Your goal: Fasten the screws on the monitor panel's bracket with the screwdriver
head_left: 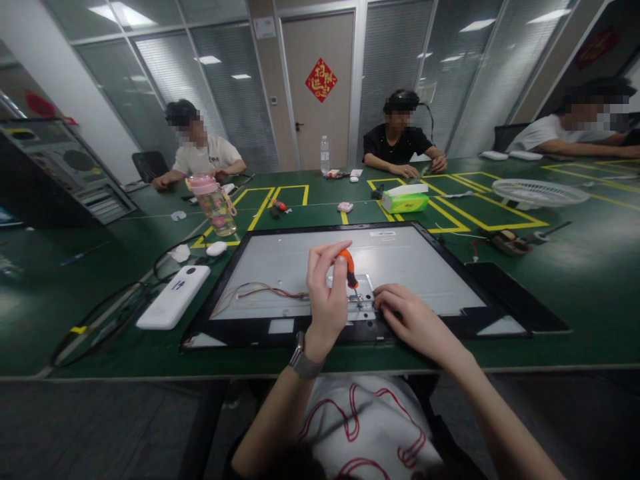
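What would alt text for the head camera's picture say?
A person's left hand holds an orange-handled screwdriver to a black-framed panel on a green table, the right hand close by. Three other people sit around the table.

The site is an office-type room used as an electronics workshop. Glazed partitions [215, 10], slatted blinds [400, 73] and a wood-toned door [295, 100] identify the office structure. Workshop use is indicated by a long green worktable [590, 267] marked with yellow lines [345, 217], an opened equipment case [65, 160], a flat panel [295, 253] with exposed wiring [270, 288], and a screwdriver [349, 268].
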{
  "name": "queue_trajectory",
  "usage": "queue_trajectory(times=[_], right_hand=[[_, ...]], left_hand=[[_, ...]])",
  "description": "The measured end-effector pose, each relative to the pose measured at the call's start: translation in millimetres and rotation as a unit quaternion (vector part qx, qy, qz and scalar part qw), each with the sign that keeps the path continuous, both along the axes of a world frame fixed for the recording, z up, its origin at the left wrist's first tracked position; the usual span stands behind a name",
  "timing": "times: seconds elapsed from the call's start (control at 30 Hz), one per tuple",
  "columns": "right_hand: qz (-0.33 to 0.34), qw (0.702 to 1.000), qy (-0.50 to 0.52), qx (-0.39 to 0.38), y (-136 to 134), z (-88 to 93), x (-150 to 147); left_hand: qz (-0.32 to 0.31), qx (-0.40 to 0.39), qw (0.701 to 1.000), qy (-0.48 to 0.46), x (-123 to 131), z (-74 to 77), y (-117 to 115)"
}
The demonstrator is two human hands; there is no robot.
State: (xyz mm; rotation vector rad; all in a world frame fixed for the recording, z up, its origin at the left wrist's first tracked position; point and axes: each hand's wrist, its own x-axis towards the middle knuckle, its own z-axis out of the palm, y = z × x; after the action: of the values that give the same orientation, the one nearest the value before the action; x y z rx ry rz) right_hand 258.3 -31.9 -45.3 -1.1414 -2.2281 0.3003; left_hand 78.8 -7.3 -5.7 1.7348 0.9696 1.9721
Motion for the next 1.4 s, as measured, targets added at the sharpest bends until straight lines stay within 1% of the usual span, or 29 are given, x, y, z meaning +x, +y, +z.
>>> queue_trajectory(times=[0.13, 0.2, 0.37, 0.5, 0.63, 0.8, 0.87, 1.13, 1.27, 1.4], right_hand=[[0.002, 1.0, -0.001, -0.005, 0.4, -0.9, 0.1], [0.0, 1.0, -0.003, -0.005, 0.4, -0.9, -0.1], [-0.001, 1.0, -0.002, -0.005, 0.6, -0.4, -0.7], [0.001, 1.0, -0.007, -0.011, 1.4, -0.7, -0.6], [0.002, 1.0, -0.008, -0.016, 0.7, -1.7, 0.5], [0.004, 1.0, -0.005, -0.017, 0.4, -2.3, 0.8], [0.004, 1.0, -0.005, -0.015, 0.7, -2.4, 0.7], [0.003, 1.0, -0.007, -0.012, 0.5, -3.2, 1.1], [0.002, 1.0, -0.007, -0.013, 1.4, -2.9, 0.6], [0.001, 1.0, -0.006, -0.005, 1.8, -1.9, 0.3]], left_hand=[[-0.032, -0.019, 0.999, -0.026, -0.2, -2.1, -0.6], [-0.037, -0.03, 0.998, -0.028, 0.6, -2.4, -0.9], [-0.002, 0.0, 1.0, 0.003, 1.9, 0.1, -1.2], [0.011, 0.005, 1.0, -0.007, 1.1, 0.7, -0.6], [-0.018, 0.023, 0.999, -0.021, -0.7, 0.1, -0.9], [-0.067, -0.007, 0.996, -0.051, -1.2, -2.4, -2.9], [-0.076, -0.007, 0.996, -0.051, -1.2, -2.9, -3.5], [-0.037, 0.035, 0.999, -0.004, -0.9, 1.3, -3.0], [-0.009, 0.023, 1.0, -0.01, -0.9, 1.6, -2.3], [-0.029, 0.016, 0.999, -0.026, -1.8, 0.2, -2.4]])
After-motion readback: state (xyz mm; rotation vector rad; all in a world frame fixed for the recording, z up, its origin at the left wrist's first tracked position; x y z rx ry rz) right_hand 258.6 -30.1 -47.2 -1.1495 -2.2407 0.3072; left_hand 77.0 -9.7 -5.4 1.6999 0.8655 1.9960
